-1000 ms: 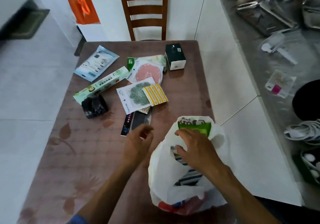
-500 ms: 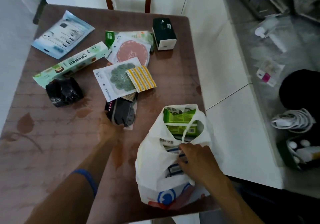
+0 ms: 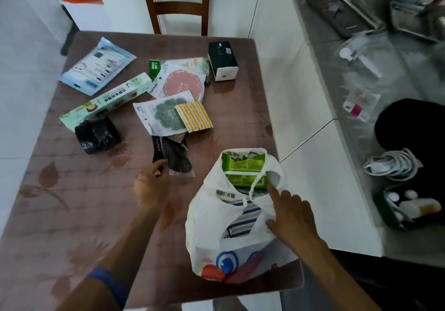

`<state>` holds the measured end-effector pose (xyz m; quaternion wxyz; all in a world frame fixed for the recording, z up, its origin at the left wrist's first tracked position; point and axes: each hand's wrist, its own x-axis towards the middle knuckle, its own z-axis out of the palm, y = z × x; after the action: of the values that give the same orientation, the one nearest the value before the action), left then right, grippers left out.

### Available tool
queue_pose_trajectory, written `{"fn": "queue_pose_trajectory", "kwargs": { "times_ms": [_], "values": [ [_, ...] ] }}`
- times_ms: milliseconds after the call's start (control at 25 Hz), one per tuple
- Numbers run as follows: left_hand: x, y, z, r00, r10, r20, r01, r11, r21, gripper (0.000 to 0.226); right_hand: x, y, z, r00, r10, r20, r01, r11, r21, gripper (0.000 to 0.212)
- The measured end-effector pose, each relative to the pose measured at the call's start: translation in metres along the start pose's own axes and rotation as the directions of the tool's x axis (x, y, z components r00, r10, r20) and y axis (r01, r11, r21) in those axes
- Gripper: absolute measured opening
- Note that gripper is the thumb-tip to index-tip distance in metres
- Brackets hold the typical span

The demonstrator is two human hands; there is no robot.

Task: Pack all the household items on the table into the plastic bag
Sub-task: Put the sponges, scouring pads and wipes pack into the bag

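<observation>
The left hand (image 3: 151, 185) is pinching the near corner of a clear packet holding a dark item (image 3: 177, 157), which is lying flat on the brown leaf-patterned tabletop (image 3: 72, 202). The right hand (image 3: 291, 216), with fingers extended and relaxed, is resting on the rim of the white plastic bag (image 3: 216, 233), holding nothing. The bag is standing open at the near right tabletop edge, bearing a blue and red printed logo, and is containing green packs (image 3: 243, 166) with Chinese characters and a blue-striped pack (image 3: 243, 219). A long green box (image 3: 106, 101) is showing Chinese print too blurred to read.
</observation>
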<state>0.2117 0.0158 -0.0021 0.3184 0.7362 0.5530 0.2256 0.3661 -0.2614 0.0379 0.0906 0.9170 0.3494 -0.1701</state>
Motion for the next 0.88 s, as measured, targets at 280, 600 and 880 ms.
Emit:
{"fn": "queue_pose_trajectory", "kwargs": {
  "times_ms": [280,600,880],
  "values": [
    [-0.054,0.094,-0.057,0.952,0.176,0.252,0.028,0.766,-0.643,0.026,-0.004,0.022,-0.006,0.952,0.216,-0.216,-0.039,0.787,0.616,0.024],
    [-0.077,0.1,0.0,0.575,0.147,0.805,-0.271,0.962,0.018,0.035,-0.037,0.026,-0.093,0.893,0.375,-0.249,0.264,0.01,0.964,0.034],
    [-0.09,0.056,0.004,0.627,0.15,0.765,-0.683,0.578,0.447,0.097,-0.038,0.021,-0.119,0.988,0.152,0.012,0.022,-0.219,0.975,0.014]
  ]
}}
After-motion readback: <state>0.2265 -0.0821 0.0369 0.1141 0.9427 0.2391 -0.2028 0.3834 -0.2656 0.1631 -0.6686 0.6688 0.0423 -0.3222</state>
